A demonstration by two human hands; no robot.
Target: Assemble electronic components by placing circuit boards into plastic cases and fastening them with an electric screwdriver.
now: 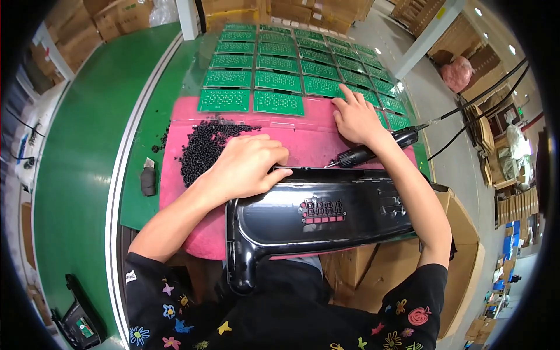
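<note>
A black plastic housing [280, 219] lies across the near side of the pink mat, with a row of small square cut-outs and a rounded arm at its left end. My left hand [248, 163] is curled over its far left edge, the thumb along the rim; the fingertips are partly hidden. Beside that hand spreads a pile of small black screws [201, 149]. My right hand [356, 116] reaches forward, fingers apart, fingertips at the near right corner of a green circuit board [321, 86]. Under my right wrist lies a black electric screwdriver [356, 156].
Rows of more green circuit boards [279, 104] cover the far part of the bench. The pink mat [204, 236] lies on a green surface. A small dark object [149, 181] sits left of the mat. A cardboard box [461, 256] stands at the right; cables [478, 102] hang there.
</note>
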